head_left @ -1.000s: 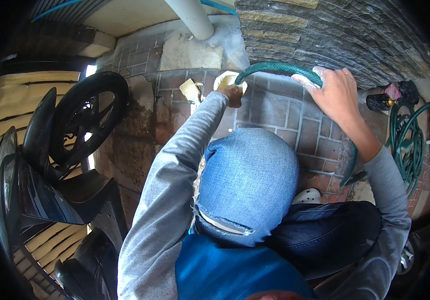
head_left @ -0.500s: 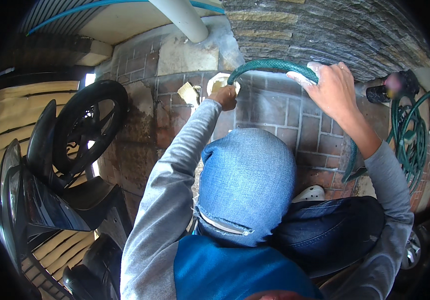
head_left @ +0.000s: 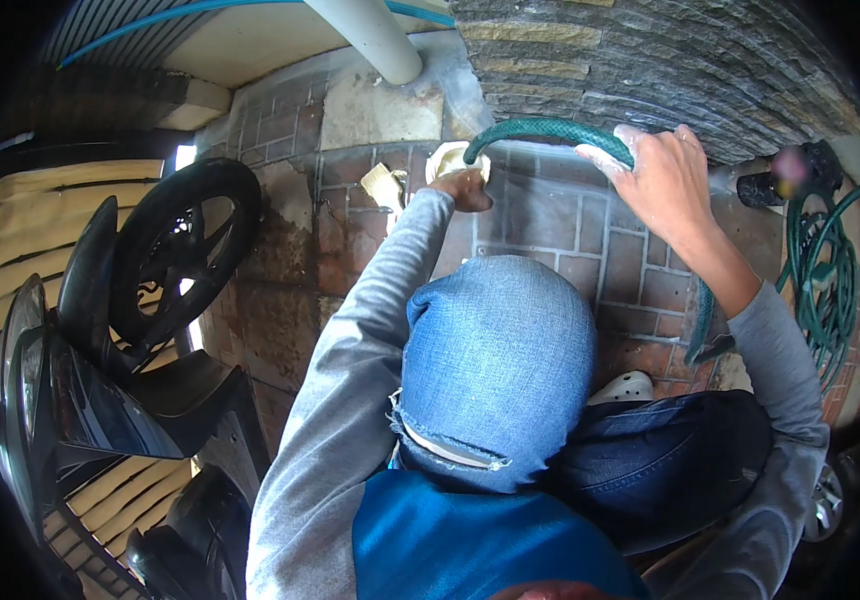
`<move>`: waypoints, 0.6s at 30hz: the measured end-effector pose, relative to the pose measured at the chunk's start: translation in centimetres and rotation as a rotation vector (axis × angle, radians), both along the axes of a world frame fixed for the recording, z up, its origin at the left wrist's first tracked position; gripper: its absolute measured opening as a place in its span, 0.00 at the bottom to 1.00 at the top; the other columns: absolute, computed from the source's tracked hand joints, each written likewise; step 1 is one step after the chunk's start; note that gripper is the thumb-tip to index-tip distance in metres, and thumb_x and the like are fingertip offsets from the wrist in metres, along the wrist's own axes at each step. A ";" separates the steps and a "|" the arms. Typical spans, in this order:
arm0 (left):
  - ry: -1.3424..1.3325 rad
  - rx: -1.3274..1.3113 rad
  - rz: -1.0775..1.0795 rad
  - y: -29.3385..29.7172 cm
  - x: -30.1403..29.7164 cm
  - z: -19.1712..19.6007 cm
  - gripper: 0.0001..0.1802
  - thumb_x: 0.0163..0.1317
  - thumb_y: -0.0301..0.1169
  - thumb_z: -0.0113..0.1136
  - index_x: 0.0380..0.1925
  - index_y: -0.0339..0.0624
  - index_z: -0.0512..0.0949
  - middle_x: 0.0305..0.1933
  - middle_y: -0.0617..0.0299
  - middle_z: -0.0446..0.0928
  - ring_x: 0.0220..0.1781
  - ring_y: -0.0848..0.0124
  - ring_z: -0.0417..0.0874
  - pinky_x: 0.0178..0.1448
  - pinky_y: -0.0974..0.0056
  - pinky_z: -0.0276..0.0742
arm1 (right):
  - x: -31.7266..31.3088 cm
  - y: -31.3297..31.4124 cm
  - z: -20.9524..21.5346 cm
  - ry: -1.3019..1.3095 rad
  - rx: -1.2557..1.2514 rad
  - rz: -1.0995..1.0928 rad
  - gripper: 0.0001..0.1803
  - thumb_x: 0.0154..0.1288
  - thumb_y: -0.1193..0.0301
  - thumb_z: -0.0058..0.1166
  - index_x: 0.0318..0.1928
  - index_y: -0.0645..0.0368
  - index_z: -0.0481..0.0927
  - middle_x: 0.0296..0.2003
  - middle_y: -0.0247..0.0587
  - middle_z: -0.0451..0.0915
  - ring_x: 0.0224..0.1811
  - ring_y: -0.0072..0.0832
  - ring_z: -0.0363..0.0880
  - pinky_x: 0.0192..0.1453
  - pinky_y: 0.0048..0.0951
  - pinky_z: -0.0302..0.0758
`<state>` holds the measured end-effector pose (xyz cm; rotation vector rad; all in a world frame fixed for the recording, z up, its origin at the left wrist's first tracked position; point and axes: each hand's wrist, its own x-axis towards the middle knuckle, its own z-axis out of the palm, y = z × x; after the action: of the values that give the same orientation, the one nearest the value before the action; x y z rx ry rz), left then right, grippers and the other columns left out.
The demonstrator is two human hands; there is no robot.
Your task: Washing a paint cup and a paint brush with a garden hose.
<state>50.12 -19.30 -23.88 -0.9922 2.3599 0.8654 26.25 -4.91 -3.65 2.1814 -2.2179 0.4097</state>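
My right hand [head_left: 658, 175], with whitish smears on thumb and fingers, grips a green garden hose [head_left: 550, 128]. The hose arches leftward from it, and its end hangs down at a round cream-coloured bowl [head_left: 445, 160] low by the paving. At the bowl's near rim is my left hand [head_left: 465, 188], fingers curled in against it; the fingertips are partly hidden. Whether water runs from the hose is too small to make out. Just left of the bowl lies a pale yellowish, angular piece [head_left: 383, 185] of something I cannot name.
Brick paving [head_left: 555, 225] spreads beneath me, bordered by a stone-clad wall [head_left: 640, 70] ahead. A white pipe [head_left: 375, 40] stands at the far left. A motorbike's front wheel [head_left: 185, 255] is on my left. Coiled green hose [head_left: 825, 280] hangs at right, near a dark object [head_left: 760, 188].
My left hand has shifted slightly right, baring more of the bowl and the hose end. The right hand keeps its grip on the hose, nearly still.
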 end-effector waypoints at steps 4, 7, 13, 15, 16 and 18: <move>-0.168 -0.052 -0.008 -2.2 -1.7 -1.1 0.25 0.48 0.45 0.55 0.40 0.38 0.82 0.46 0.50 0.81 0.51 0.59 0.82 0.52 0.61 0.77 | 0.6 -0.2 0.1 -0.011 0.067 -0.009 0.21 0.60 0.54 0.59 0.36 0.61 0.84 0.18 0.45 0.79 0.22 0.40 0.77 0.43 0.38 0.68; -0.249 -0.213 -0.161 -2.2 -1.8 -0.8 0.19 0.52 0.39 0.53 0.39 0.39 0.82 0.46 0.49 0.81 0.52 0.60 0.81 0.52 0.60 0.78 | 0.7 -0.3 0.4 -0.025 0.063 -0.003 0.23 0.60 0.53 0.59 0.38 0.64 0.84 0.18 0.46 0.79 0.21 0.41 0.77 0.45 0.38 0.69; -0.102 -0.290 0.182 0.6 -0.6 1.9 0.23 0.57 0.47 0.52 0.42 0.40 0.82 0.46 0.47 0.81 0.52 0.55 0.81 0.57 0.54 0.75 | 0.0 0.0 0.8 0.006 -0.014 -0.022 0.20 0.60 0.54 0.60 0.36 0.59 0.84 0.17 0.44 0.79 0.21 0.39 0.77 0.40 0.37 0.67; -0.206 -0.195 -0.014 0.7 -0.9 2.8 0.25 0.57 0.47 0.48 0.46 0.41 0.80 0.52 0.46 0.78 0.59 0.57 0.76 0.65 0.55 0.67 | 0.1 0.2 0.6 0.023 -0.026 -0.009 0.20 0.60 0.54 0.60 0.36 0.60 0.84 0.17 0.44 0.79 0.21 0.38 0.77 0.40 0.37 0.68; -0.256 -0.134 -0.092 0.5 -1.5 3.0 0.25 0.56 0.43 0.47 0.49 0.42 0.78 0.57 0.48 0.75 0.64 0.58 0.72 0.69 0.55 0.60 | 0.2 0.2 0.5 0.008 0.005 -0.014 0.19 0.59 0.55 0.60 0.37 0.60 0.84 0.17 0.44 0.79 0.21 0.38 0.77 0.40 0.38 0.68; -0.331 -0.143 -0.162 -0.1 -1.7 3.3 0.26 0.55 0.41 0.47 0.51 0.43 0.77 0.58 0.47 0.74 0.65 0.59 0.72 0.70 0.56 0.60 | 0.5 0.3 0.4 -0.006 0.036 -0.015 0.18 0.59 0.56 0.61 0.37 0.60 0.84 0.17 0.44 0.79 0.21 0.38 0.77 0.41 0.38 0.68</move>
<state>48.39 -19.35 -20.57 -0.9046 2.2003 0.4389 26.71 -4.59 -3.27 2.1820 -2.2607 0.3791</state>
